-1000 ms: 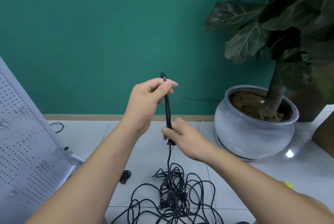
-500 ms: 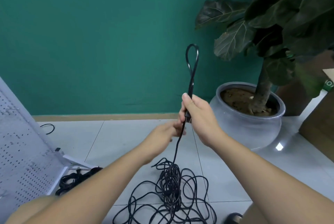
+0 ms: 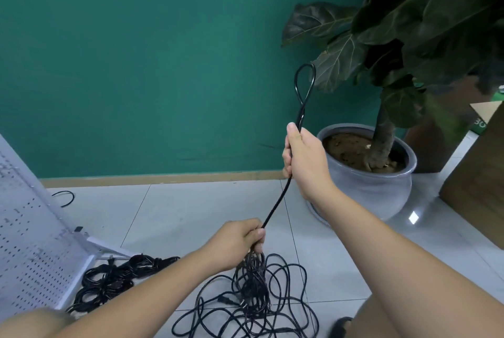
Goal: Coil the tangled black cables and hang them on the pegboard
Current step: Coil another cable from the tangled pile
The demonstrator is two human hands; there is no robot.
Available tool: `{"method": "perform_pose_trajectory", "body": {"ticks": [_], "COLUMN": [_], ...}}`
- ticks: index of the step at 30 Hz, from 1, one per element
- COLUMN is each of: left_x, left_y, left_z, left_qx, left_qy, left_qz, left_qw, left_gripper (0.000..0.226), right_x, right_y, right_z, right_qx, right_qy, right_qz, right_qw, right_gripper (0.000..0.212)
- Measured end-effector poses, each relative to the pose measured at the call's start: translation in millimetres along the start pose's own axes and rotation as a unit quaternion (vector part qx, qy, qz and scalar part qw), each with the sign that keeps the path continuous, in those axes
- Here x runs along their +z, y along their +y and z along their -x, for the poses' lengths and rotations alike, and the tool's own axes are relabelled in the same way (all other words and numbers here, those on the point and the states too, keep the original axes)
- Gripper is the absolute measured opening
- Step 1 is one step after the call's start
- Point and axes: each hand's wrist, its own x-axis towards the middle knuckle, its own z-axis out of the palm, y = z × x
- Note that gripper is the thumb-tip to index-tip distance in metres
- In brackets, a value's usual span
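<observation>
The pegboard is cut off at nine o'clock, the plant at one, the tangled cables at six. The held cable is hidden inside the right hand and the left hand. At five o'clock, a dark object — too cropped to identify.

Light: bright, even, soft indoor light on the green wall.
Glare: small white patch on the floor beside the glossy pot.
Shadows: faint; plant leaves very dark.
Focus: cable sharp; bottom-left corner blurred.
Distortion: wide-angle stretch at the edges.
</observation>
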Motion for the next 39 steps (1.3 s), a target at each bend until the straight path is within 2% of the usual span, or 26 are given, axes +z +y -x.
{"method": "perform_pose_trajectory", "body": {"ticks": [3,7,11,13,17,23,26,30,33,35,37,39], "left_x": [-18.7,-53.4,-64.7,-61.3,-51.0,-24.6,-10.0,1.1,2.1,2.1,0.3,-6.1], "left_y": [19.8,42.1,24.5,20.5,20.6,15.5,7.7,6.4,15.6,28.6,44.7,58.7], "left_z": [15.0,35.4,34.4,32.9,30.6,26.7,26.0,30.1,34.8,40.4,48.7,57.0], "left_qx": [0.034,0.088,0.049,0.045,0.052,0.032,0.028,0.024,0.016,0.029,0.061,0.103], "left_qy": [0.005,0.078,0.010,-0.010,-0.016,-0.027,-0.050,-0.071,-0.088,-0.087,-0.071,-0.040], "left_qz": [-0.024,0.008,-0.016,-0.004,0.028,0.050,0.009,-0.054,-0.052,-0.100,-0.142,-0.143], "left_qw": [0.999,0.993,0.999,0.999,0.998,0.998,0.998,0.996,0.995,0.991,0.985,0.984], "left_gripper": [0.027,0.027,0.021,0.027,0.036,0.035,0.038,0.040,0.042,0.043,0.045,0.046], "right_x": [-10.9,-15.3,-4.1,5.1,25.3,40.9,41.1,34.1,25.1,20.8,17.8,14.3], "right_y": [2.3,6.9,11.9,12.9,13.0,6.2,3.4,2.5,0.5,-0.8,1.6,5.7], "right_z": [-6.9,-13.1,-12.0,-7.5,5.4,8.4,5.9,-2.4,-7.3,-9.0,-13.7,-17.1], "right_qx": [-0.023,0.007,0.017,0.019,0.027,0.032,0.045,0.088,0.132,0.142,0.120,0.052], "right_qy": [0.017,0.016,-0.002,-0.029,-0.063,-0.038,-0.020,0.010,0.005,0.015,0.048,0.090], "right_qz": [0.065,0.037,-0.014,-0.025,-0.077,-0.086,-0.111,-0.151,-0.220,-0.246,-0.218,-0.113], "right_qw": [0.997,0.999,1.000,0.999,0.995,0.995,0.993,0.985,0.967,0.959,0.967,0.988], "right_gripper": [0.037,0.027,0.019,0.017,0.028,0.045,0.041,0.024,0.029,0.037,0.041,0.044]}}
